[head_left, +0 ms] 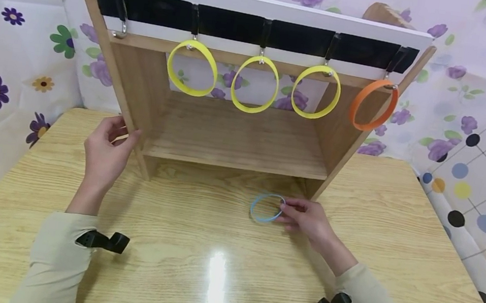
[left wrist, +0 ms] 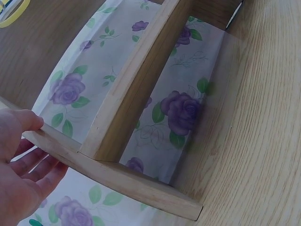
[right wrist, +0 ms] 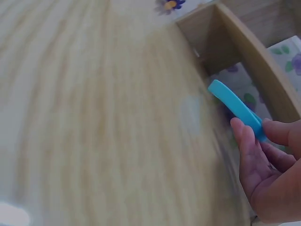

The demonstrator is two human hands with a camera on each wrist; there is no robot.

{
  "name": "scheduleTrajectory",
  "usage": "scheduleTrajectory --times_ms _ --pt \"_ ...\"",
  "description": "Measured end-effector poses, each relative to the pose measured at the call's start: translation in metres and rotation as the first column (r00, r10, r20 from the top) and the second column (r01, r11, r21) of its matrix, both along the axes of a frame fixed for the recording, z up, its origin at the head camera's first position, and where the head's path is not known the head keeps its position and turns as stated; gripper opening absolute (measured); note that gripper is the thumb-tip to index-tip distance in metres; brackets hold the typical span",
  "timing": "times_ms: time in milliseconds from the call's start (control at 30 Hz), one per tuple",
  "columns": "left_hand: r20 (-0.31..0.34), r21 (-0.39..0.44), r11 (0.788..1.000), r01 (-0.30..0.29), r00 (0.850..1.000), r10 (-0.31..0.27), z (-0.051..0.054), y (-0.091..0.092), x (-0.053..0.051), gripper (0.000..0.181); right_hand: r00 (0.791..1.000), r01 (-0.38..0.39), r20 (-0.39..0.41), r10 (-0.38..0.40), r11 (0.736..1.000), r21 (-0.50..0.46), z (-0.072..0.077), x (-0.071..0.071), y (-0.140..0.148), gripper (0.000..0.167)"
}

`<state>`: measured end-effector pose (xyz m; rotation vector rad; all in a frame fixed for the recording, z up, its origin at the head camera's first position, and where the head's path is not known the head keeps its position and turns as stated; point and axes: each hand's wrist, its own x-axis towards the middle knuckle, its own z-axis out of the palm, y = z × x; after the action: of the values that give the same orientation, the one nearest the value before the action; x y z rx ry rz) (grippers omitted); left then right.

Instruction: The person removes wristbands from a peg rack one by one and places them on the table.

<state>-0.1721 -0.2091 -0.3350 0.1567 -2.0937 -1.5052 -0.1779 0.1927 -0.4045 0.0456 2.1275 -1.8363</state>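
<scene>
A blue ring (head_left: 255, 209) is pinched between the thumb and fingers of my right hand (head_left: 307, 221), just above the table by the rack's lower right side. In the right wrist view the ring (right wrist: 237, 107) appears nearly edge-on, its end between thumb and fingertips of the hand (right wrist: 268, 174). My left hand (head_left: 106, 154) grips the left side panel of the wooden rack (head_left: 141, 82). From the left wrist camera, the thumb of the hand (left wrist: 23, 160) lies on one face of the panel (left wrist: 136, 188), with the fingers on the other.
Three yellow rings, left (head_left: 170, 62), middle (head_left: 234, 86) and right (head_left: 293, 94), and an orange ring (head_left: 356, 105) hang from hooks on the rack's top bar (head_left: 262, 3). The leftmost hook (head_left: 123, 28) holds nothing. Flowered cloth (head_left: 0, 37) stands behind the table (head_left: 163, 264).
</scene>
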Motion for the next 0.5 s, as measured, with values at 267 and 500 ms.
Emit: scheduleTrajectory --times_ms 267,500 --pt "0.016 -0.009 1.000 0.001 1.000 -0.001 0.000 -0.001 0.001 0.039 0.999 -0.045 -0.022 0.047 0.995 0.090 -0.010 0.003 0.002 0.034" --pt "0.008 -0.002 1.000 0.006 1.000 -0.006 0.001 0.000 0.001 0.040 0.991 -0.058 -0.110 0.080 0.981 0.187 -0.013 0.003 0.001 0.028"
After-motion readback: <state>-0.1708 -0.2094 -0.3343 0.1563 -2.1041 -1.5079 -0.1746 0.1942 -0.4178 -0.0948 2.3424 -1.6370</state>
